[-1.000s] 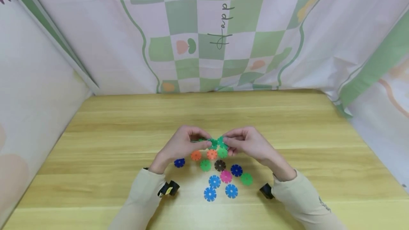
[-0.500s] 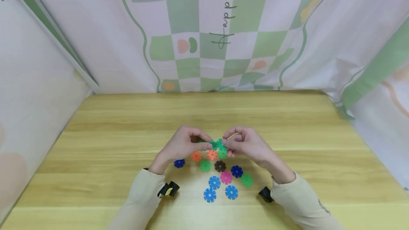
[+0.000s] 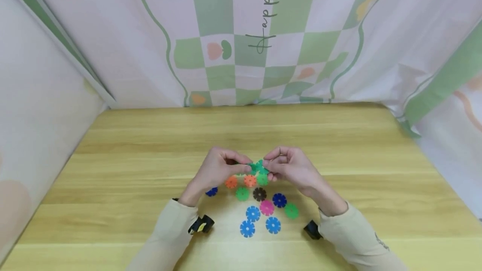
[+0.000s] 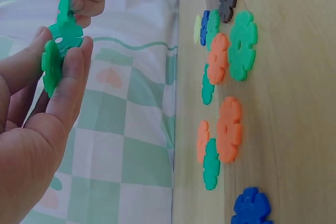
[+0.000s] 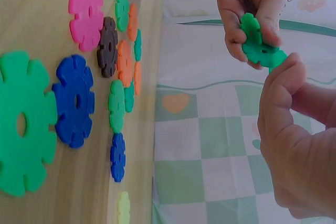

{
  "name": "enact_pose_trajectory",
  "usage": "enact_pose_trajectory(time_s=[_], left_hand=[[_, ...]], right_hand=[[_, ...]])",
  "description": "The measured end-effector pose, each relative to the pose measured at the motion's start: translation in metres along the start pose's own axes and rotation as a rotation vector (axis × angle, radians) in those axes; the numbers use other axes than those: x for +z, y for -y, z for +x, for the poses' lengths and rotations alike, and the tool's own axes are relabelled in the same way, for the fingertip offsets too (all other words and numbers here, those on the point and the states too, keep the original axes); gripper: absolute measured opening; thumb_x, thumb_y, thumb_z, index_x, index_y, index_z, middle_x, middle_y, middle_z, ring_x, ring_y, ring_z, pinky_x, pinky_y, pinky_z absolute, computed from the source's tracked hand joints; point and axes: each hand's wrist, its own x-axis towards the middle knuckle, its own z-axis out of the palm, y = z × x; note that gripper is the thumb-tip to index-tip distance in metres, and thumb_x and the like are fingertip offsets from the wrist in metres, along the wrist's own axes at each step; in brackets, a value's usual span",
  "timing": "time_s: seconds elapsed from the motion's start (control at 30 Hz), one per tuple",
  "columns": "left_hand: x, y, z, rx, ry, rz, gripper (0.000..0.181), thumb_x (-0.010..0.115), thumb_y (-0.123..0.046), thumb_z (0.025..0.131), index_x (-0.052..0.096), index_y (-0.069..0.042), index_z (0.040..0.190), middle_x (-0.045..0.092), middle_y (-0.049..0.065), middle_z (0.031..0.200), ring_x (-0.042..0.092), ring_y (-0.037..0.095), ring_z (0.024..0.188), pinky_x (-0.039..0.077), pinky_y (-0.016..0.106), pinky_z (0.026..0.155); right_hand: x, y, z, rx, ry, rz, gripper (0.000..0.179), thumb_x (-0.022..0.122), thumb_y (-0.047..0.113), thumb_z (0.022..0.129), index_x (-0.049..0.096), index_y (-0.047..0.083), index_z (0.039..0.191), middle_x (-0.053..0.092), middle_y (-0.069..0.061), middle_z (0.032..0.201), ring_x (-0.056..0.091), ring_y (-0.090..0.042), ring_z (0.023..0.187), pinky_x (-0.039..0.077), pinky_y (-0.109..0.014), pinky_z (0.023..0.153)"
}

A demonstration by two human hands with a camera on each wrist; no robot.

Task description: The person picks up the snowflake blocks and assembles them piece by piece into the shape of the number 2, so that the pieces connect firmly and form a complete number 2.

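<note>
Green interlocking discs point(image 4: 67, 34) with notched edges, joined at angles to each other, are held up between both hands above the table. My left hand point(image 3: 222, 168) pinches one end of the piece between thumb and fingers. From the other side, my right hand point(image 3: 291, 168) pinches a green disc point(image 4: 65, 7) at the far end of the piece. In the right wrist view the fingertips of the right hand point(image 5: 299, 129) cover most of that disc, while the green disc point(image 5: 252, 30) by the left hand shows clearly.
Loose discs lie flat on the wooden table point(image 3: 132, 204) below the hands: orange point(image 3: 231, 182), brown point(image 3: 259, 194), pink point(image 3: 267, 208), dark blue point(image 3: 279, 200), green point(image 3: 291, 210) and light blue point(image 3: 247, 228) ones. A checked curtain point(image 3: 252, 49) hangs behind the table's far edge.
Both hands keep their grip on the green discs, and their fingers have shifted slightly around the joint. The loose discs lie where they were; the head view has tilted a little.
</note>
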Motion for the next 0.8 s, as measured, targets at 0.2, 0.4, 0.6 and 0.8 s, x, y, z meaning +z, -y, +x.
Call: enact_pose_trajectory(time_s=[0.2, 0.4, 0.6, 0.8], left_hand=[[0.006, 0.000, 0.000, 0.037, -0.060, 0.026, 0.005, 0.074, 0.000, 0.081, 0.076, 0.001, 0.086, 0.073, 0.011, 0.089, 0.067, 0.037, 0.072, 0.052, 0.028, 0.054], [0.013, -0.001, 0.000, 0.043, -0.118, 0.040, 0.003, 0.075, 0.001, 0.081, 0.076, 0.001, 0.084, 0.073, 0.011, 0.087, 0.065, 0.035, 0.067, 0.044, 0.018, 0.049], [0.015, -0.001, 0.000, 0.054, -0.107, 0.037, 0.004, 0.074, 0.001, 0.081, 0.076, 0.001, 0.084, 0.073, 0.010, 0.087, 0.058, 0.023, 0.056, 0.035, 0.017, 0.045], [0.011, -0.004, 0.001, 0.050, -0.071, 0.071, 0.005, 0.074, -0.002, 0.082, 0.076, -0.001, 0.087, 0.073, 0.009, 0.089, 0.055, 0.014, 0.054, 0.038, 0.017, 0.046]], right_hand=[[0.003, 0.000, -0.001, 0.018, -0.051, 0.024, 0.014, 0.057, -0.003, 0.093, 0.054, -0.011, 0.104, 0.068, -0.008, 0.078, 0.062, -0.012, 0.060, 0.055, -0.023, 0.061], [0.005, 0.002, -0.003, 0.012, -0.099, 0.048, 0.014, 0.058, -0.003, 0.092, 0.054, -0.013, 0.103, 0.069, -0.006, 0.076, 0.063, -0.012, 0.059, 0.056, -0.022, 0.060], [0.006, 0.000, -0.001, -0.018, -0.093, 0.034, 0.012, 0.059, -0.003, 0.091, 0.057, -0.010, 0.100, 0.068, -0.006, 0.076, 0.063, -0.012, 0.058, 0.056, -0.024, 0.060], [0.003, 0.001, 0.000, -0.035, -0.060, 0.011, 0.015, 0.059, 0.000, 0.093, 0.055, -0.011, 0.103, 0.068, -0.008, 0.079, 0.063, -0.013, 0.061, 0.056, -0.026, 0.062]])
